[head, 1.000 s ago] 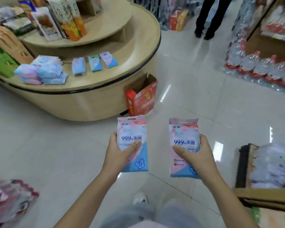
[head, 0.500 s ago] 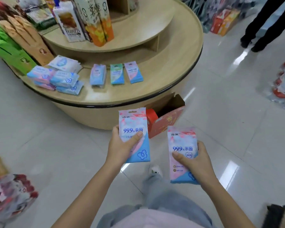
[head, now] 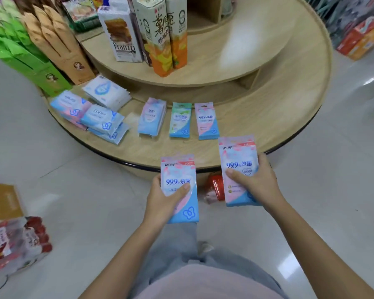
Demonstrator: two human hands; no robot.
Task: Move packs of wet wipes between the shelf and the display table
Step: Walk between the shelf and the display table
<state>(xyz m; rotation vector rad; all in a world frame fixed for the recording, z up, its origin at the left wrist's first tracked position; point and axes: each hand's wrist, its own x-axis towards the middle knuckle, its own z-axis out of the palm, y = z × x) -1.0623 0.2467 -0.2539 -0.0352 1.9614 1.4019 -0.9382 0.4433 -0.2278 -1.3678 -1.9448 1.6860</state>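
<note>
Down near the lap, the left hand [head: 162, 199] grips a blue-and-pink pack of wet wipes [head: 179, 203], thumb across the print, fingers out of sight behind it. Further out, the right hand [head: 257, 184] clamps a second pack [head: 239, 156], whose top overlaps the table [head: 268, 117] rim. Between them a red box [head: 214, 186] peeks out, mostly hidden. On the table three packs [head: 179, 120] lie in a row, a loose pile [head: 91, 111] to the left, and tall cartons [head: 160, 35] behind, tops cut off.
</note>
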